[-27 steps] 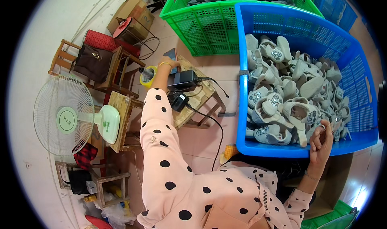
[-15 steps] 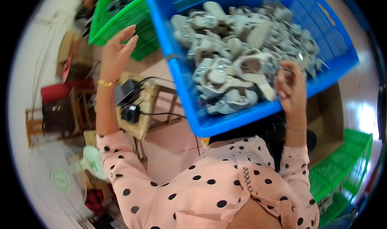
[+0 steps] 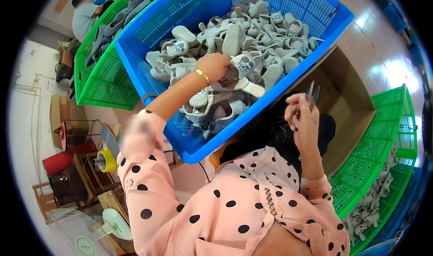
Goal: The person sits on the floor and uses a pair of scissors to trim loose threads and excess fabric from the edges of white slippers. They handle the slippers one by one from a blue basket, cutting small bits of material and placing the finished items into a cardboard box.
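Blue crate (image 3: pixel 212 141) rim between hands

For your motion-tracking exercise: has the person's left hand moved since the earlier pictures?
Yes. The left hand has gone from outside the blue basket, near the small table, into it, onto the grey shoes.

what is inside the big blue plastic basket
The blue plastic mesh basket holds a heap of small grey-white shoes, with the left hand reaching in. Lower layers and the floor are covered.
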{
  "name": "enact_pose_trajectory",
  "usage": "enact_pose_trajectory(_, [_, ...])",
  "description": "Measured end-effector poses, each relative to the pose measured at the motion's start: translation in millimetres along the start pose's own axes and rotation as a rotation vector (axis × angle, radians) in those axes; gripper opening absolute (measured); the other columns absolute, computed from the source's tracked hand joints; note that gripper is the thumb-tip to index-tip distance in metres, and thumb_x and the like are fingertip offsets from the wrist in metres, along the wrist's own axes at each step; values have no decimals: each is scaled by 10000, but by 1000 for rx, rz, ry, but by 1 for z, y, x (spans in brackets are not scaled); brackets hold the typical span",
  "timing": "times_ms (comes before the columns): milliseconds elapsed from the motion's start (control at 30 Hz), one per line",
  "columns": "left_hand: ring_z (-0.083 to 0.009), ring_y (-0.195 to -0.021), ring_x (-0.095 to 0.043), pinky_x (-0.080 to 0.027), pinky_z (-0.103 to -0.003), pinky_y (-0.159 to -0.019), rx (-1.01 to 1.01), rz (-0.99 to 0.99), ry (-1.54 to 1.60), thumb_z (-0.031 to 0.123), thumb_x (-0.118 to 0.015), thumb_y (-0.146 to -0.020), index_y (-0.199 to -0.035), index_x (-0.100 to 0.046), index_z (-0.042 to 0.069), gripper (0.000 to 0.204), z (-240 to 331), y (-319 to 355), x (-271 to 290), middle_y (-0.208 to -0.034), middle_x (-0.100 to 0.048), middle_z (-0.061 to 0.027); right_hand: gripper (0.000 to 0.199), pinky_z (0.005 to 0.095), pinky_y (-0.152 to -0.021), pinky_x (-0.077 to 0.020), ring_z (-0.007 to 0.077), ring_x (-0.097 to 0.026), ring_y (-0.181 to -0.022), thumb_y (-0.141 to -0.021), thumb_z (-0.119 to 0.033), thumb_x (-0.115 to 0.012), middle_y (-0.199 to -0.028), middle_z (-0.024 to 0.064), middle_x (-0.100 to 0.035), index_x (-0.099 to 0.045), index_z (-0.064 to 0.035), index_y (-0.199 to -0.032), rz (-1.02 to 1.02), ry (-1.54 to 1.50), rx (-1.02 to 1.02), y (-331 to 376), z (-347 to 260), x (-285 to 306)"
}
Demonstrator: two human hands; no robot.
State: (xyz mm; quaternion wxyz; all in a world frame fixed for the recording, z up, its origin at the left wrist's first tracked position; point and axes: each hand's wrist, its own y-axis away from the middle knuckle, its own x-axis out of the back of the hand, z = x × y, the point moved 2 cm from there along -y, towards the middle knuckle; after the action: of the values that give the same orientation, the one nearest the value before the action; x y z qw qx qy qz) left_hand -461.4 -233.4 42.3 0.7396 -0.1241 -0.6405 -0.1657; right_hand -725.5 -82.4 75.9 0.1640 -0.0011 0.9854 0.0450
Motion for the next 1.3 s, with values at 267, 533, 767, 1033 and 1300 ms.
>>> enact_pose_trajectory(267, [-307, -795, -626, -500, -407, -656, -181, 434, 270, 123, -667, -764, -922, -666, 117, 158, 91, 77, 128, -866, -630, -84, 321, 170, -611, -412, 16, -530, -673, -1020, -199, -469, -831, 57, -692, -581, 15, -1232, 166, 438, 288, 18, -42, 32])
enact_pose_trajectory(533, [-198, -650, -605, -476, -280, -585, -163, 392, 646, -37, -713, -664, -927, -712, 59, 280, 161, 147, 70, -807, -637, -67, 316, 206, -630, -403, 32, -453, -704, -907, -252, -650, -806, -23, -569, -595, 5, -1084, 21, 466, 108, 66, -37, 29])
enact_pose_trajectory(767, [-255, -813, -627, -507, -321, -706, -242, 528, 691, -53, -676, -778, -1035, -673, 35, 271, 191, 142, 14, -904, -664, -104, 256, 184, -426, -265, -4, -346, -505, -918, -230, -642, -682, -80, -478, -592, -25, -1063, 353, 39, -127, 113, 33, 85])
enact_pose_trajectory(1033, [-196, -955, -669, -527, -311, -857, -43, -306, 1291, 59, -723, -824, -1185, -555, -38, 409, 231, 151, -51, -1064, -664, -137, 307, 227, -779, -459, 69, -539, -863, -941, -166, -627, -980, 42, -624, -529, 22, -1163, 535, 465, 208, 159, 64, 78])
enact_pose_trajectory(1300, [-177, -1055, -628, -503, -309, -925, 79, -256, 1846, -35, -712, -813, -1218, -545, -7, 439, 238, 145, -75, -1142, -647, -92, 408, 252, -767, -508, 131, -636, -869, -912, -120, -645, -1024, 125, -656, -471, 20, -1253, 381, 627, 149, 173, 77, 71])
